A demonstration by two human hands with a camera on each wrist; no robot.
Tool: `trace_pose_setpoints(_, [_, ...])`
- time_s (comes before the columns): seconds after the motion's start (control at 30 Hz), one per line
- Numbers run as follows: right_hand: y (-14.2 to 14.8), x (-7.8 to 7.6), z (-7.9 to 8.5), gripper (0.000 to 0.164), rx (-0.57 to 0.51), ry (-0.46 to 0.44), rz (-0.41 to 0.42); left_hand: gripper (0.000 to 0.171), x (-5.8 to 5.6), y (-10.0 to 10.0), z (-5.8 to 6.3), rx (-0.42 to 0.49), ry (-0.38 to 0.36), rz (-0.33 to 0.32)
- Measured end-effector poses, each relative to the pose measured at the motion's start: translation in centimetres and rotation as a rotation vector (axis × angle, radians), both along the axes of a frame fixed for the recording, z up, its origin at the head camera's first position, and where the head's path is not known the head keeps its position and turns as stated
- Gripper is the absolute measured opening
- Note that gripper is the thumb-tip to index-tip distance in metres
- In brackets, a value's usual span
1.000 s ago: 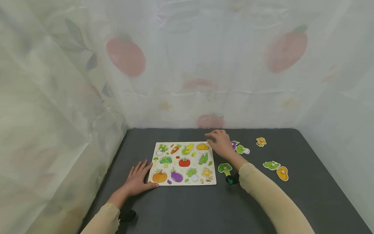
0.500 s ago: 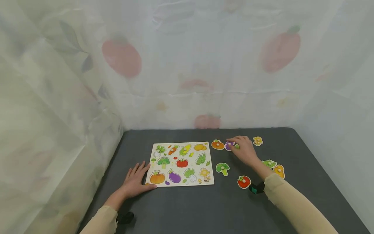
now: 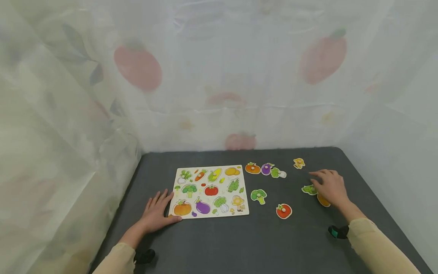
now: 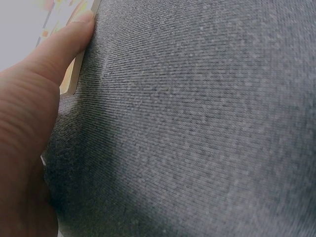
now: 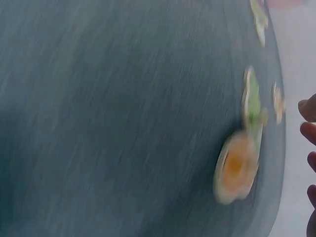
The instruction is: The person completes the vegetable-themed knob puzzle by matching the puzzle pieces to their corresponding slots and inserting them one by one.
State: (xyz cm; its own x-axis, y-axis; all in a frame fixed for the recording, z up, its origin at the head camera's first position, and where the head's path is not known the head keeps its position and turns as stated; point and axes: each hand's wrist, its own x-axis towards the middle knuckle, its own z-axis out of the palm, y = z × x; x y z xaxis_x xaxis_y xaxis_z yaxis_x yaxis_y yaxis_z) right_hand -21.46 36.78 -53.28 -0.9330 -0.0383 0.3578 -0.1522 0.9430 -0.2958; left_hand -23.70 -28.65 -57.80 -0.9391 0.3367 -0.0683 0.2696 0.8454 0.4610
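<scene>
My left hand (image 3: 155, 211) lies with fingers spread at the left edge of a white vegetable puzzle board (image 3: 200, 195). In the left wrist view its thumb (image 4: 59, 47) rests on the board's corner. My right hand (image 3: 330, 186) hovers, fingers loosely bent and holding nothing, over a green pea-pod puzzle piece (image 3: 309, 190) and an orange-yellow potato puzzle piece (image 3: 323, 201), partly covering both in the head view. In the blurred right wrist view the potato piece (image 5: 234, 170) overlaps the pea-pod piece (image 5: 253, 98), with my fingertips (image 5: 308, 131) apart from them at the right edge.
Right of the board lie knobbed pieces: a pumpkin (image 3: 253, 168), an eggplant (image 3: 267, 169), a bok choy (image 3: 278, 173), a broccoli (image 3: 258, 196), a tomato (image 3: 284, 211) and a mushroom (image 3: 299, 163). Patterned curtains (image 3: 222, 76) enclose the dark table (image 3: 239, 247).
My right hand has moved right from the board's far right corner, past the eggplant and bok choy pieces, to the pea-pod and potato pieces. The pumpkin piece came into view. My left hand stays put.
</scene>
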Motion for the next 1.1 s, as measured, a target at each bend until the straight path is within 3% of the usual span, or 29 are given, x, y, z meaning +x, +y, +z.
trace_pose_setpoints(0.13, [1.9,1.4,-0.5,0.029,-0.035,-0.051,-0.033,0.113,0.0,-0.3,-0.3,0.019,0.006,-0.004])
trace_pose_setpoints(0.37, [3.3,2.7,-0.9,0.027,-0.032,-0.048,-0.044,0.112,0.2,-0.4,-0.4,0.027,0.037,-0.004])
trace_pose_setpoints(0.77, [4.4,4.3,-1.4,0.02,-0.106,-0.139,0.033,0.112,0.3,-0.1,-0.1,0.032,0.04,-0.007])
trace_pose_setpoints(1.1, [4.8,4.8,-2.0,0.014,-0.079,-0.105,0.066,0.113,0.2,0.0,0.2,0.009,0.022,-0.002])
